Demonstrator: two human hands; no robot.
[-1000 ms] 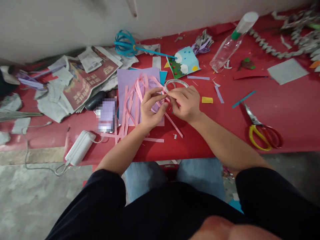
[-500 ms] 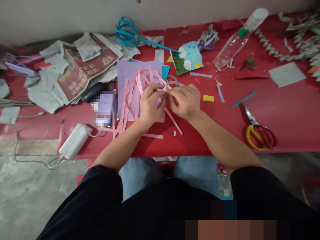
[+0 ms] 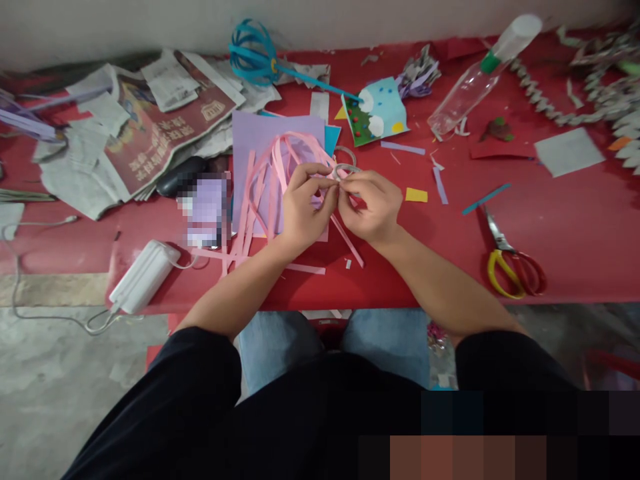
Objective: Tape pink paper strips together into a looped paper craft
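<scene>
My left hand and my right hand meet over the table, thumbs and forefingers pinched together. What sits between the fingertips is too small and covered to make out. Thin pale rings, like narrow tape rolls, show just behind the fingers; whether either hand grips them is unclear. Looped pink paper strips run behind and under my left hand, and one end sticks out below. Beneath the strips lies a sheet of purple paper.
Red-and-yellow scissors lie to the right. Behind are a teal paper-strip ball on a stick, a painted card and a leaning clear bottle. Newspaper, a dark glasses case-like object and a white power bank occupy the left.
The whole view has shifted slightly. Both hands stay pinched together at the same place, with only a small movement of the fingers and the pale ring.
</scene>
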